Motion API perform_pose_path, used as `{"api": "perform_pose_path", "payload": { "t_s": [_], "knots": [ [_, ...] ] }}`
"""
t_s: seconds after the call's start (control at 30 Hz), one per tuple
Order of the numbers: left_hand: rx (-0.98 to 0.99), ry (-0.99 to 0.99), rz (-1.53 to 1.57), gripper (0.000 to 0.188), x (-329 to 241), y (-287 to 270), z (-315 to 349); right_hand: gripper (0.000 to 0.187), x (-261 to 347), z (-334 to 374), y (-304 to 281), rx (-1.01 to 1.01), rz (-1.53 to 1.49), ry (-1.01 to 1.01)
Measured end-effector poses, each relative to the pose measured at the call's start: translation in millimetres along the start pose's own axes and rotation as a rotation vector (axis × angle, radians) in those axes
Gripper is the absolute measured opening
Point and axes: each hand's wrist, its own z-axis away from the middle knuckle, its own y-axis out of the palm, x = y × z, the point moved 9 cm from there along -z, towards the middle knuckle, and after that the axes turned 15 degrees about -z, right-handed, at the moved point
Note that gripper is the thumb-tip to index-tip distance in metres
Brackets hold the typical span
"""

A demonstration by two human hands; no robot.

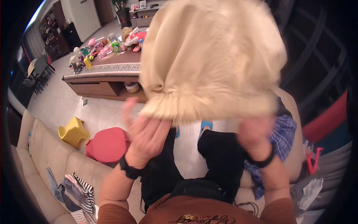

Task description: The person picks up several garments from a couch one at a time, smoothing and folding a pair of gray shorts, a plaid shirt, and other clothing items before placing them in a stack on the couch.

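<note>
A large beige garment (pixel 212 59) with a gathered, elastic-looking edge is held up in front of me, puffed out and blurred by motion. At the left end of that gathered edge, my left hand (pixel 147 138) has its fingers closed on the cloth, one outer finger lifted away. My right hand (pixel 257 134) grips the other end of the edge; its fingers are smeared by motion. Part of the coffee table and the room behind the garment are hidden by it.
A coffee table (pixel 80 77) crowded with toys stands ahead left. A yellow stool (pixel 74 132) and a red stool (pixel 109 145) are on the floor nearby. Striped and grey clothes (pixel 76 192) lie on the sofa (pixel 52 149) at left; a blue plaid cloth (pixel 282 136) lies at right.
</note>
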Motion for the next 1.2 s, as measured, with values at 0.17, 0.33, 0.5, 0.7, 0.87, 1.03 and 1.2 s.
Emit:
{"api": "perform_pose_path", "payload": {
  "t_s": [0.17,0.33,0.5,0.7,0.87,1.03,1.2],
  "knots": [
    [1.11,0.154,0.26,0.014,-33,143,254,0.03,28,38,94,0.529,0.304,-0.055],
    [0.644,-0.018,0.314,0.017,0,94,103,0.015,4,70,69,0.399,-0.623,0.06],
    [0.449,-0.074,0.157,0.022,-6,89,85,0.01,92,57,58,0.301,-0.527,-0.207],
    [0.892,-1.131,1.409,0.047,28,115,194,0.014,199,76,98,0.472,-0.719,-0.444],
    [1.049,-1.422,1.301,0.048,55,78,244,0.016,254,73,134,0.597,-0.805,-0.553],
    [0.512,-1.658,1.68,0.054,30,42,255,0.019,243,50,137,0.407,-1.239,-0.384],
    [0.328,-1.971,1.788,0.059,22,24,303,0.01,66,68,194,0.105,-1.36,0.631]
  ]
}}
